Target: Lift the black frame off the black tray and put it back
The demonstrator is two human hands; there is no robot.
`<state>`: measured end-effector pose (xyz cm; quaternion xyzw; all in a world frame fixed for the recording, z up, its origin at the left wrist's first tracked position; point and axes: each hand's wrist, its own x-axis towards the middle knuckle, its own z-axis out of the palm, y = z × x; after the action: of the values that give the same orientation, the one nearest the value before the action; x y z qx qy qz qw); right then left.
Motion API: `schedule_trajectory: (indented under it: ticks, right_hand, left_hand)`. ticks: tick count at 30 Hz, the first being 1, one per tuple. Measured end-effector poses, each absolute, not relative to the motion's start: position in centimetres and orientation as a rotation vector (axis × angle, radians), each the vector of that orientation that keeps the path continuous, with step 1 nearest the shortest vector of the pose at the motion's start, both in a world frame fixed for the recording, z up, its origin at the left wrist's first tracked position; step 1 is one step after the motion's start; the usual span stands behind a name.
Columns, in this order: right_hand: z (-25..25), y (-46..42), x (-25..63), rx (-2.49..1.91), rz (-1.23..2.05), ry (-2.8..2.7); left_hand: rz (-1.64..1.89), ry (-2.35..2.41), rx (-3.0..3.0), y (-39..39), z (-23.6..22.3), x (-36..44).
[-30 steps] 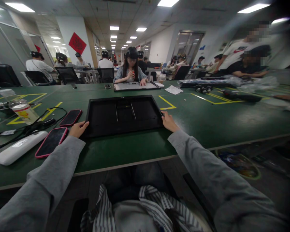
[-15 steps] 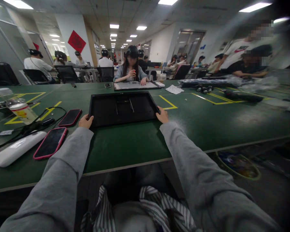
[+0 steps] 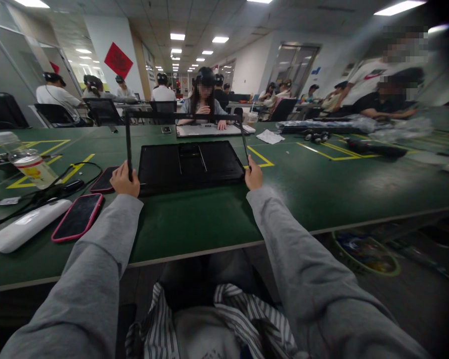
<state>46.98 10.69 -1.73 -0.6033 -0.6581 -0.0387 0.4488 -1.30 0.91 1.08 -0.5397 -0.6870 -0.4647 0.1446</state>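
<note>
A thin black rectangular bezel (image 3: 128, 142) stands tilted up from the green table, its far bar raised in front of the person opposite. My left hand (image 3: 124, 181) is closed round its left side. On its right side my right hand (image 3: 254, 175) has a closed grip. Beyond and between my hands, a shallow black panel (image 3: 157, 167), like a monitor's back cover, lies flat on the table with two thin metal strips at its middle. The bezel's bottom bar I cannot make out against the dark panel.
Left of my left hand lie a pink-edged phone (image 3: 78, 217), a second phone (image 3: 104, 180), a white power-bank-like block (image 3: 28, 227), cables and a bottle (image 3: 33, 164). Opposite sits a person at a pale flat panel (image 3: 198, 131). A crumpled tissue (image 3: 270, 136) and black parts lie at the back right.
Both hands have raised the black bezel, so its far bar now stands up off the panel. The panel stays flat on the table.
</note>
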Motion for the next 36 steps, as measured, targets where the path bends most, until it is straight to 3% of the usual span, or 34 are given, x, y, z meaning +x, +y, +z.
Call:
schedule_trajectory:
  ticks: [9, 22, 36]
  right_hand:
    - [1.5, 7.4, 45.8, -1.57, -0.39, -1.574]
    - [-1.4, 10.6, 47.1, -1.647, -0.045, -1.675]
    - [-2.4, 11.5, 47.8, -1.691, 0.127, -1.702]
  left_hand:
    - [-1.217, -2.06, -1.566, -2.6, 4.4, -0.7]
    - [-0.908, -2.386, -1.625, 1.6, 0.1, -1.9]
    - [-0.897, -2.446, -1.717, 2.2, -0.7, -2.9]
